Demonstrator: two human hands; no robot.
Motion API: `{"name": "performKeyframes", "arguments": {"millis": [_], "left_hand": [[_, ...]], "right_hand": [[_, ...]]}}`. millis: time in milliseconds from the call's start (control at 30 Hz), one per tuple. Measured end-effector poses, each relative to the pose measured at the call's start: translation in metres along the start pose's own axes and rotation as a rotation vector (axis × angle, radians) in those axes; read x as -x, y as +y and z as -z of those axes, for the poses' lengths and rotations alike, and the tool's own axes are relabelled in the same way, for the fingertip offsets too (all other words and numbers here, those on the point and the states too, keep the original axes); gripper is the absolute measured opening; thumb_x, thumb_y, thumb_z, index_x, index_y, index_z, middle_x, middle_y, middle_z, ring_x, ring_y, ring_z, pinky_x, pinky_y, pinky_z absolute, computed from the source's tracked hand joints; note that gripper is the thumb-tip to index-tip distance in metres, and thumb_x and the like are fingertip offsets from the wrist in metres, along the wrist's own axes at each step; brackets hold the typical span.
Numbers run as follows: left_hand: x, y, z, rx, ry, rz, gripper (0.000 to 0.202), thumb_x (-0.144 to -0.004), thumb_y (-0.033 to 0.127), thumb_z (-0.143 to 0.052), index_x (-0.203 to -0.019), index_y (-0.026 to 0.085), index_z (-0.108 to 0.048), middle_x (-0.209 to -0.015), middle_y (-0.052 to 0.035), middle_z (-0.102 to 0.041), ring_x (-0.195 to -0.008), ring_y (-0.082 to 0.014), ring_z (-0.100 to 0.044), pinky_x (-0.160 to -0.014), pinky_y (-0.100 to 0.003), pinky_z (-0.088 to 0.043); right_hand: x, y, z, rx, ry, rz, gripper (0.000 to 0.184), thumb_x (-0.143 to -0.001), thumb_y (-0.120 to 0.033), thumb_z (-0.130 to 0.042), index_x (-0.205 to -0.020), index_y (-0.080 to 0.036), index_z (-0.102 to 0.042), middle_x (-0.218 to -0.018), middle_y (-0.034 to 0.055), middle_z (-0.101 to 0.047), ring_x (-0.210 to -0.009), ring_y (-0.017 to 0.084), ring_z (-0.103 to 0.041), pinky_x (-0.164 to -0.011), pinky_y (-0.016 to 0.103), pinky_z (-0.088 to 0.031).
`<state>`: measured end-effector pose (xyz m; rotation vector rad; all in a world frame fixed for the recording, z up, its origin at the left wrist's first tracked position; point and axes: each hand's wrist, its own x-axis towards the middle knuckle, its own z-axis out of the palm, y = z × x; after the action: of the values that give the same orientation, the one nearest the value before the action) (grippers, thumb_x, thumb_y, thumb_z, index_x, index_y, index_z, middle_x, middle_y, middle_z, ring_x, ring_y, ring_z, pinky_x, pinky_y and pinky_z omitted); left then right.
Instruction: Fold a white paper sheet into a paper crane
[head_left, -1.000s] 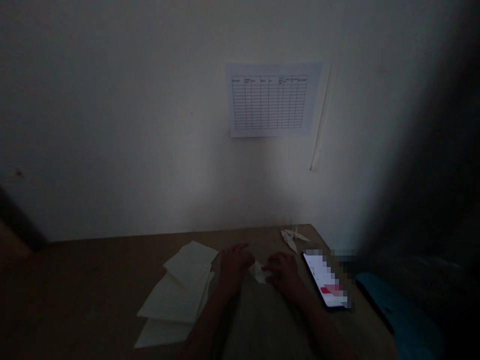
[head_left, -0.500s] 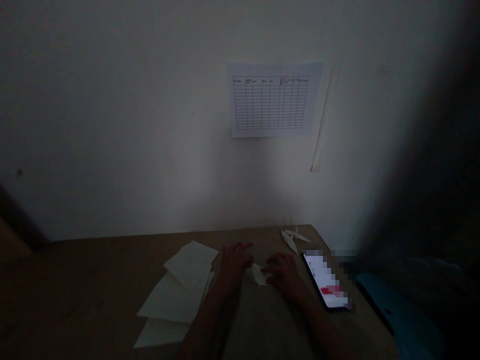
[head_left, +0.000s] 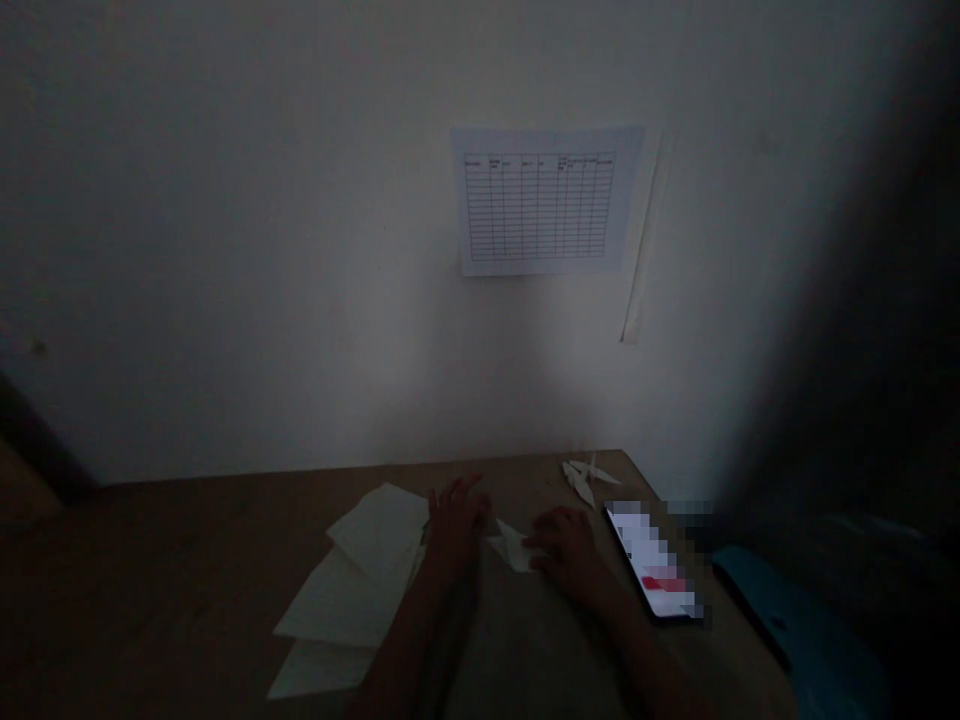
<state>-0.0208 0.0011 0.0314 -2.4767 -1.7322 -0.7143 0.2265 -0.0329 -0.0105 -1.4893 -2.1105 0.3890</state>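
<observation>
A small piece of folded white paper [head_left: 516, 550] lies on the brown table in front of me, with a pointed flap at its top left. My right hand [head_left: 568, 552] grips its right edge, fingers bent over it and thumb below. Just to the left, apart from the paper, is my left hand [head_left: 454, 522], with its fingers spread and nothing in them. Dim light hides the finer folds. Beside my left forearm, several white paper sheets [head_left: 352, 600] overlap in a loose pile, partly covered by that arm.
Small folded paper figures [head_left: 579, 484] sit near the table's far right corner. A phone [head_left: 654, 570] with a lit screen lies right of my right hand. A printed table sheet [head_left: 540, 205] hangs on the wall. Beyond the right edge is a blue seat [head_left: 806, 630].
My left hand has moved left, off the folded paper, uncovering its left tip and upper flap. My right hand stays at the paper's right edge.
</observation>
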Motion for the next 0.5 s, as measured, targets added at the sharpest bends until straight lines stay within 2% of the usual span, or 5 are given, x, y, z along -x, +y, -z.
{"name": "performKeyframes", "arguments": {"millis": [100,267,367,500], "left_hand": [[0.008,0.009,-0.002,0.018,-0.012,-0.104,0.037,-0.1,0.023,-0.061,-0.132,0.038,-0.07,-0.163,-0.0054,-0.045,-0.148,-0.0345,-0.038,-0.123,-0.072,-0.017],[0.021,0.03,-0.004,-0.024,-0.144,-0.224,0.048,-0.093,0.035,-0.075,-0.136,0.054,-0.064,-0.173,0.0007,-0.028,-0.157,-0.0438,-0.021,-0.12,-0.08,-0.007],[0.026,0.037,0.0,-0.031,-0.202,-0.227,0.054,-0.087,0.046,-0.081,-0.136,0.056,-0.063,-0.175,0.0035,-0.023,-0.159,-0.0463,-0.013,-0.12,-0.081,-0.003],[0.028,0.034,0.005,-0.039,-0.197,-0.19,0.054,-0.085,0.048,-0.083,-0.135,0.055,-0.064,-0.176,0.0038,-0.021,-0.16,-0.0488,-0.008,-0.119,-0.082,0.0]], "right_hand": [[0.003,0.001,0.0,0.009,0.02,-0.004,0.031,-0.083,-0.027,-0.079,-0.113,-0.037,-0.079,-0.134,0.0037,-0.065,-0.133,0.029,-0.049,-0.119,0.052,-0.026],[0.004,-0.001,0.0,0.041,0.062,-0.033,0.026,-0.081,-0.031,-0.081,-0.107,-0.036,-0.08,-0.129,0.0043,-0.066,-0.128,0.03,-0.051,-0.116,0.051,-0.029],[0.004,-0.002,0.0,0.043,0.099,-0.032,0.022,-0.081,-0.032,-0.082,-0.102,-0.035,-0.081,-0.126,0.0042,-0.067,-0.127,0.03,-0.051,-0.115,0.049,-0.031],[0.004,-0.001,-0.002,0.045,0.113,-0.044,0.019,-0.08,-0.033,-0.083,-0.099,-0.034,-0.081,-0.125,0.0045,-0.068,-0.126,0.031,-0.052,-0.115,0.05,-0.031]]}}
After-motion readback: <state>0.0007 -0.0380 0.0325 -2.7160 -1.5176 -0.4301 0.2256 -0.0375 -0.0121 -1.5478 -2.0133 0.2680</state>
